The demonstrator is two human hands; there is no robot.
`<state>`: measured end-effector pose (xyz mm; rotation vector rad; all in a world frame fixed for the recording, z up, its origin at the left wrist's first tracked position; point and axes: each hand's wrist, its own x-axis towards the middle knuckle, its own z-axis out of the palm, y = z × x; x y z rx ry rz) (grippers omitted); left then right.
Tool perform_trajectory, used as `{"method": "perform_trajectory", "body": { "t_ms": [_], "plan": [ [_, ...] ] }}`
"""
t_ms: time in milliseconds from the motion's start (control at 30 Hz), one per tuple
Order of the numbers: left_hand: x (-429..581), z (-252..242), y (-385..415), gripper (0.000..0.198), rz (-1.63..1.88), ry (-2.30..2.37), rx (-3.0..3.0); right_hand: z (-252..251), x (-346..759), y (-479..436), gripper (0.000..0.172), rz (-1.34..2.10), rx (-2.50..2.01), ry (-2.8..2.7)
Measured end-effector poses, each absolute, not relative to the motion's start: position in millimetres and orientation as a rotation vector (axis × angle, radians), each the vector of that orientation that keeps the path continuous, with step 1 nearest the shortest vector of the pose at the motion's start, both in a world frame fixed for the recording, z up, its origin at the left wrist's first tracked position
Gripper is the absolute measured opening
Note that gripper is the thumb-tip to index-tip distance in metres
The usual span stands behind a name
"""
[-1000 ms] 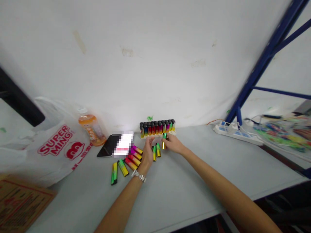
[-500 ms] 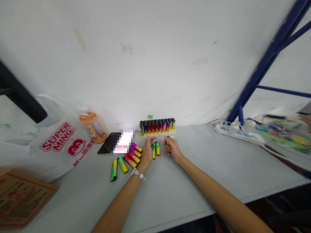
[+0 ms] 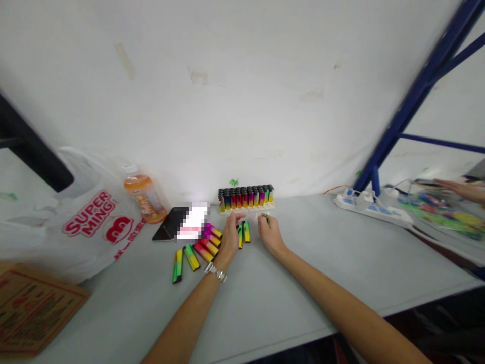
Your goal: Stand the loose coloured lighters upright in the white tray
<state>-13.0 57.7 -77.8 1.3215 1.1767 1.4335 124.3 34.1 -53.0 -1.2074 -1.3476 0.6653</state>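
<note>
My right hand (image 3: 270, 234) is closed round a lighter (image 3: 267, 218); only a small green and dark bit of it shows past the fingers. To the left, my left hand (image 3: 230, 235) rests on its edge with fingers stretched out and holds nothing visible. Between the hands lie two green-yellow lighters (image 3: 246, 231), one partly covered by the left hand. Behind both hands a white rack (image 3: 270, 206) holds upright rows of multicoloured lighters (image 3: 244, 198), their black tops up. Left of my left wrist lie red-yellow lighters (image 3: 203, 252), a purple one (image 3: 206, 231) and green-yellow ones (image 3: 191, 258).
A phone or tablet (image 3: 166, 224), partly blurred out, lies at the left near an orange drink bottle (image 3: 145, 197), a plastic bag (image 3: 87, 222) and a cardboard box (image 3: 38, 308). On the right are a power strip (image 3: 371, 210), a blue frame (image 3: 401, 111) and another person's hand (image 3: 460, 190).
My right hand has turned and shifted slightly right, hiding more of the lighter. My left hand stays nearly still. At far right the other person's hand has moved left over the colourful pile.
</note>
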Motion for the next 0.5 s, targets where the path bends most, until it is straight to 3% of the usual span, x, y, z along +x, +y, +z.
{"method": "perform_trajectory", "body": {
  "t_ms": [267, 500],
  "plan": [
    [-13.1, -75.8, 55.6, 0.059, 1.418, 1.186, 1.330, -55.5, 123.9, 35.0, 0.031, 0.727, -1.225, -1.323],
    [-13.6, -75.0, 55.1, 0.060, 1.387, 1.198, 1.364, -52.5, 123.6, 30.1, 0.047, 0.802, -1.197, -1.286]
  ]
}}
